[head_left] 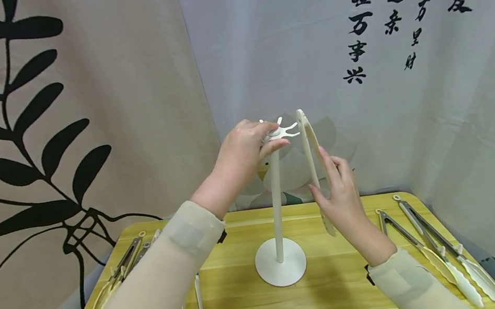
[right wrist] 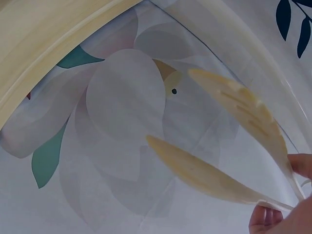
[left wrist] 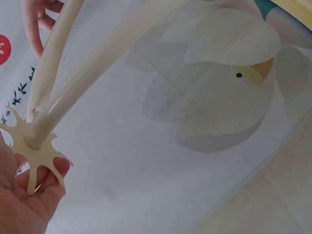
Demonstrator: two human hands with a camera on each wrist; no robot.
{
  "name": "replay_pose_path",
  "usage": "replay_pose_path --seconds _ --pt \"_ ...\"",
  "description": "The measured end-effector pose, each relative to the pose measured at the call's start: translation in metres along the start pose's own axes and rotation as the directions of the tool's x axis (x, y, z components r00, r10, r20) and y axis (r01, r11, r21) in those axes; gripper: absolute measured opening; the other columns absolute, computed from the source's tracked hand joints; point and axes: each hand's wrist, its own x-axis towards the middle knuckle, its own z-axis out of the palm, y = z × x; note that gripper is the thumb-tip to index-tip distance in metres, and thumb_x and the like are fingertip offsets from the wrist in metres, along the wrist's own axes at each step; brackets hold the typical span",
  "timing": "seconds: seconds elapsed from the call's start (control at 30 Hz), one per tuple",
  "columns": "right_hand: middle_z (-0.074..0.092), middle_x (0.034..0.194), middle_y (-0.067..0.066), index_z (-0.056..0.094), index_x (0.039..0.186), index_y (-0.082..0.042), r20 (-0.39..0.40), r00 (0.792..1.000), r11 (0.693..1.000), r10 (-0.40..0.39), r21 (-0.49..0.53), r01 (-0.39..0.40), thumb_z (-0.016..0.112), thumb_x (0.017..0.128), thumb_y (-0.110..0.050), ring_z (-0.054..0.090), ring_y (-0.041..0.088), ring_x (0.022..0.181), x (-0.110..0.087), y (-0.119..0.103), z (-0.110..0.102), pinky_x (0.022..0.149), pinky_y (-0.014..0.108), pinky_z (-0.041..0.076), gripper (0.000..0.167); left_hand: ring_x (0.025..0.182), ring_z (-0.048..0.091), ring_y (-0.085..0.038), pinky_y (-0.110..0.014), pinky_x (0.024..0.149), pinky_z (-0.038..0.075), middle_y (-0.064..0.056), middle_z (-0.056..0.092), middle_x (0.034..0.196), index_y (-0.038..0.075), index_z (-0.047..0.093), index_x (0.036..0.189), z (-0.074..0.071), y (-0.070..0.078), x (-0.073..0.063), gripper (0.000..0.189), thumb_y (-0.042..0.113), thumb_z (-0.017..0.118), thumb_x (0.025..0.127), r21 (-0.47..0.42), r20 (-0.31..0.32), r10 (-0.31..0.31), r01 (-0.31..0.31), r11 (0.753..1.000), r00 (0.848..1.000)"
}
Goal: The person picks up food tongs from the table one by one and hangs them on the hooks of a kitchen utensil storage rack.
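A white rack stand with a round base (head_left: pixel 282 271) and a slim pole (head_left: pixel 277 198) stands upright on the table. Its crown of curved hooks (left wrist: pixel 44 155) is gripped at the top by my left hand (head_left: pixel 244 147), fingers and thumb about the hooks. My right hand (head_left: pixel 342 196) holds cream-coloured tongs (head_left: pixel 307 148) upright, their looped end up beside the hook tips. In the right wrist view the thumb and fingers lie on the arms of the tongs, and the two scalloped ends (right wrist: pixel 209 178) stand apart.
Several metal-and-cream tongs (head_left: pixel 435 239) lie at the table's right edge, and more tongs (head_left: pixel 123 269) at the left, partly behind my left sleeve. Slim pale handles (head_left: pixel 199 298) show beside that sleeve. A printed curtain (head_left: pixel 288 38) hangs behind the yellow wooden table (head_left: pixel 244 302).
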Motion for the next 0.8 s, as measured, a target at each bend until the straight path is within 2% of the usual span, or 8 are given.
replay_pose_path --seconds 0.27,0.8 --pt "0.041 0.123 0.022 0.030 0.149 -0.015 -0.040 0.998 0.999 -0.042 0.004 0.042 0.076 0.075 0.001 0.043 0.036 0.111 0.0001 0.0016 0.0022 0.090 0.049 0.044 0.089 0.095 0.062 -0.022 -0.031 0.084 0.053 -0.001 0.071 0.109 0.010 0.067 0.116 0.0009 0.0015 0.0000 0.050 0.047 0.061 0.084 0.019 -0.020 0.007 -0.006 1.000 1.000" --pt "0.040 0.126 0.020 0.029 0.149 -0.018 -0.051 0.997 0.998 -0.058 -0.016 0.058 0.076 0.076 0.000 0.042 0.033 0.105 -0.0025 0.0033 0.0069 0.084 0.045 0.044 0.089 0.094 0.063 -0.021 -0.030 0.083 0.053 -0.001 0.071 0.109 0.010 0.067 0.116 0.0015 0.0041 0.0000 0.049 0.047 0.061 0.084 0.048 -0.030 0.005 -0.003 0.999 1.000"
